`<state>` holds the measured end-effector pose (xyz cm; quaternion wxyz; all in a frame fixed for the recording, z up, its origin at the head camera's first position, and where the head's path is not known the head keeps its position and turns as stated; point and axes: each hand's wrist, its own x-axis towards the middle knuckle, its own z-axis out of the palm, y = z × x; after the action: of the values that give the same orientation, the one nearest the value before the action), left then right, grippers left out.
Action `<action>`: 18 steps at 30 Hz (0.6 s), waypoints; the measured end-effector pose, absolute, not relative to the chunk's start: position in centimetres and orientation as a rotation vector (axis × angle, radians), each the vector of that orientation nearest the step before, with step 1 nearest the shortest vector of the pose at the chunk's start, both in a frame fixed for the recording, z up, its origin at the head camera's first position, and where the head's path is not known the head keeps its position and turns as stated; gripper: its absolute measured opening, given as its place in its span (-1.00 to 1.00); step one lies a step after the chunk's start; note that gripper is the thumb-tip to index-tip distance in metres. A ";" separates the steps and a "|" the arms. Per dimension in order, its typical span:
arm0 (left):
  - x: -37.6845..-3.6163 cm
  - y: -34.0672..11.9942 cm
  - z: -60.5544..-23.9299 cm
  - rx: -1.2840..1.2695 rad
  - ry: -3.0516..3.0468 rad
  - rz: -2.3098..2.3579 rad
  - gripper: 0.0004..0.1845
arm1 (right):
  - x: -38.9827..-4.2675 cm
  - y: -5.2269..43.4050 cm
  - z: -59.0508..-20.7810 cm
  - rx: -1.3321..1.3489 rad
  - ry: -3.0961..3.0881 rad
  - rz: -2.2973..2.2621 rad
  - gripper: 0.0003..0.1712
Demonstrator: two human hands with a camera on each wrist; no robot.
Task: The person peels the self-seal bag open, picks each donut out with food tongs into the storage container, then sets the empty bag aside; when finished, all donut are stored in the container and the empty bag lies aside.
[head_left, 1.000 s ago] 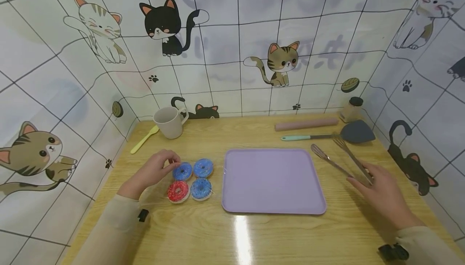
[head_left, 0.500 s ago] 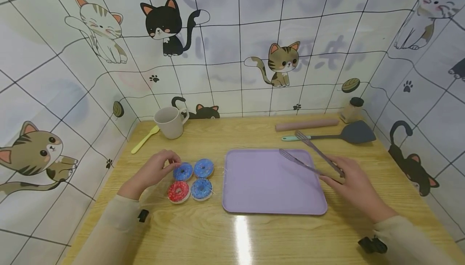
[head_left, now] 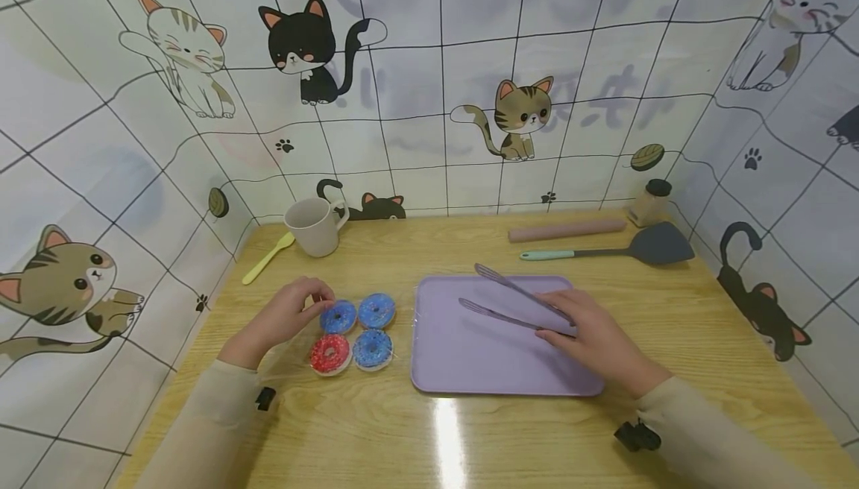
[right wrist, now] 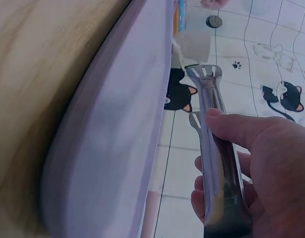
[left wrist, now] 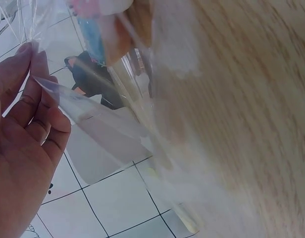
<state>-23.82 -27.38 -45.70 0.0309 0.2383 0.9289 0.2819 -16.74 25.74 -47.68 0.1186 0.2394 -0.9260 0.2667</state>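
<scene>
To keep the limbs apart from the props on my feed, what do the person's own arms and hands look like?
The left sleeve and right sleeve are long, plain and beige. A small black piece shows by the left cuff, a bulkier black one by the right. The left hand and right hand are gloveless.

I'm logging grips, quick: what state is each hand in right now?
Left hand: closed, pinching clear plastic film.
Right hand: closed, holding metal tongs, whose arms stand apart.
</scene>
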 end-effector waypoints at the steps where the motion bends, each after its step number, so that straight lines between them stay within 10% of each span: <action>1: -23.8 -27.4 -45.7 0.733 2.864 0.866 -0.95 | -16.8 25.3 -47.6 0.722 -2.711 0.779 -0.34; 18: -23.8 -27.3 -45.7 0.707 2.887 0.867 -0.95 | -17.7 19.0 -47.1 0.972 -2.788 0.770 -0.48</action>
<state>-23.78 -27.33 -45.68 0.0226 0.2284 0.9322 0.2798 -17.72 18.99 -47.12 0.0452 0.3181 -0.9128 0.2523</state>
